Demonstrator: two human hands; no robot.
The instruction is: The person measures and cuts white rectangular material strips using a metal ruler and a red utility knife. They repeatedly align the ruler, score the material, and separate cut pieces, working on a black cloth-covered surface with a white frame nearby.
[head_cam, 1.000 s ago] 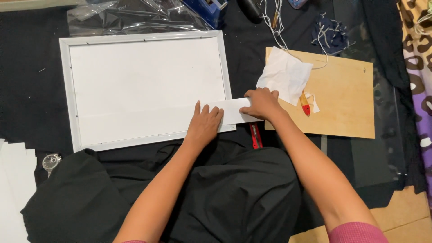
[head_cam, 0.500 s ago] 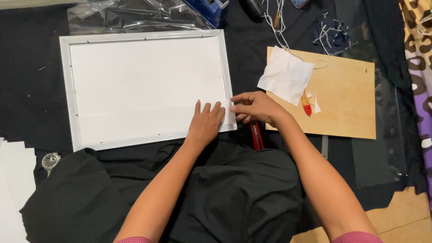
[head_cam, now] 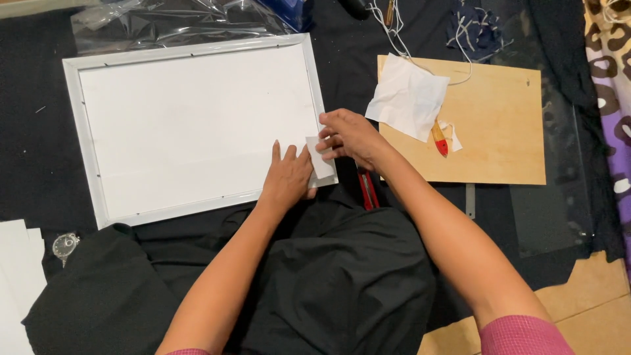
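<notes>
Pinching: your right hand (head_cam: 348, 135) gripped a small white paper strip (head_cam: 320, 159) at the white frame (head_cam: 197, 125)'s lower right corner.
Left hand (head_cam: 287, 176): lay flat, fingers spread, touching the strip.
Nearby: wooden board (head_cam: 499, 131) to the right, carrying a white cloth (head_cam: 406, 97).
Surface (head_cam: 33, 151): covered in black fabric.

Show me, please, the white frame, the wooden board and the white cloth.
white frame (head_cam: 73, 138), head view, bare left rail.
wooden board (head_cam: 499, 125), head view, bare middle.
white cloth (head_cam: 404, 95), head view, centre of the cloth.
</notes>
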